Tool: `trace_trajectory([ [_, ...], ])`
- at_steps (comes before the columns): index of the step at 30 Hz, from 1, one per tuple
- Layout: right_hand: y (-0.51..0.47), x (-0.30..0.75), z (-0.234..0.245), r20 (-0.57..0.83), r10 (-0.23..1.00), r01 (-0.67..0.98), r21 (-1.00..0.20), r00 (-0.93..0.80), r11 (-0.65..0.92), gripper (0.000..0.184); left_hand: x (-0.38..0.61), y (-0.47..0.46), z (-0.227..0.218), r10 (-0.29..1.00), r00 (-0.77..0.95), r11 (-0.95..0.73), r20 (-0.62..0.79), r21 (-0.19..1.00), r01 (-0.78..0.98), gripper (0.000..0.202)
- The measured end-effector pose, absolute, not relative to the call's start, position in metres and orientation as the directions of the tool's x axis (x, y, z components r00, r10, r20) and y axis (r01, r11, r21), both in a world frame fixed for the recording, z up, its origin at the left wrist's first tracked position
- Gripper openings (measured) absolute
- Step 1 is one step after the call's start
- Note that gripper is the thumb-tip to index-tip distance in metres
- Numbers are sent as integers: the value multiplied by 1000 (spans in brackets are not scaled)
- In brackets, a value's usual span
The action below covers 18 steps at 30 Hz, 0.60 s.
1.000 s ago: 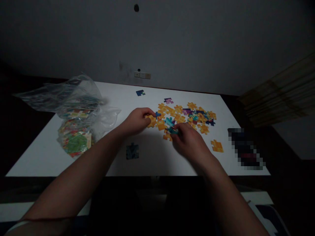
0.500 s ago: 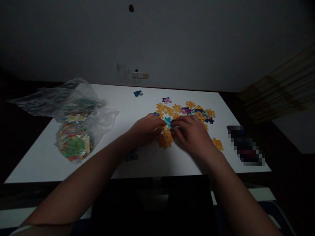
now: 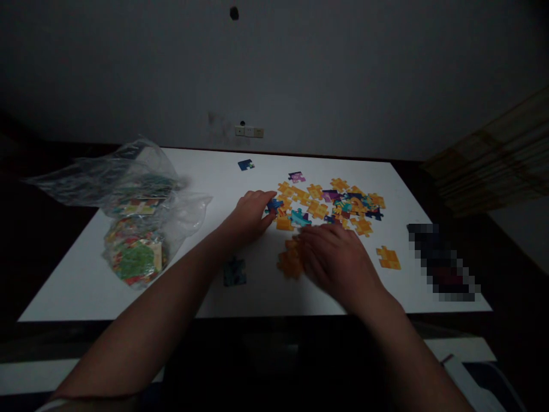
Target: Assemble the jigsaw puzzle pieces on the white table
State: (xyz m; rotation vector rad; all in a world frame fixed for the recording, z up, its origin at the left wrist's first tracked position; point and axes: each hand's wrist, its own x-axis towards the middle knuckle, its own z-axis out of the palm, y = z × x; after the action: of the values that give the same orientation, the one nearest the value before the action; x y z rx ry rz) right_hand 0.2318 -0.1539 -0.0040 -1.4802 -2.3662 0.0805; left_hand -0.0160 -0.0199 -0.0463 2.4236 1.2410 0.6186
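Observation:
My left hand (image 3: 254, 213) is at the left edge of a loose heap of jigsaw pieces, thumb and fingers apart around a blue puzzle piece (image 3: 274, 204). My right hand (image 3: 330, 252) has its fingers curled down at the right side of an orange puzzle piece cluster (image 3: 290, 260) nearer me; its fingertips are partly hidden and slightly blurred. Just beyond that hand lies a teal puzzle piece (image 3: 300, 217). Yellow-orange puzzle pieces (image 3: 318, 209) spread behind both hands, with purple and dark blue ones among them.
Clear plastic bags (image 3: 141, 246) of colourful pieces fill the left of the white table (image 3: 206, 166). Single pieces lie apart: a dark one (image 3: 234, 272), an orange one (image 3: 389, 257), a purple one (image 3: 296, 177) and a blue one (image 3: 246, 165). A pixelated dark object (image 3: 441, 263) is at right.
My hands have moved apart. The left went from the teal piece to the blue piece; the right came nearer me, onto the orange cluster. The teal piece now lies uncovered. The view shifted slightly.

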Motion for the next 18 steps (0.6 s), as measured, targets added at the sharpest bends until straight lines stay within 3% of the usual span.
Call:
trace_trajectory([
  [3, -126, 240, -6, 244, 910, 907, -178, -336, 382, 38, -20, -21, -43, 828, 502, -545, 248, 561, 623, 51],
  [8, -91, 232, -10, 95, 915, 902, -152, -393, 403, 47, -30, -17, -36, 913, 352, -391, 208, 695, 604, 45],
  [11, -83, 230, -9, 52, 921, 900, -196, -386, 389, 46, -38, -12, -32, 952, 263, -298, 154, 654, 695, 44],
  [14, -79, 235, -7, 63, 932, 891, -276, -357, 360, 46, -45, -9, -29, 951, 282, -303, 130, 586, 751, 37],
  [18, -66, 246, 0, 104, 932, 831, -426, -348, 358, 29, -47, -9, -30, 946, 294, -321, 137, 514, 795, 28],
])
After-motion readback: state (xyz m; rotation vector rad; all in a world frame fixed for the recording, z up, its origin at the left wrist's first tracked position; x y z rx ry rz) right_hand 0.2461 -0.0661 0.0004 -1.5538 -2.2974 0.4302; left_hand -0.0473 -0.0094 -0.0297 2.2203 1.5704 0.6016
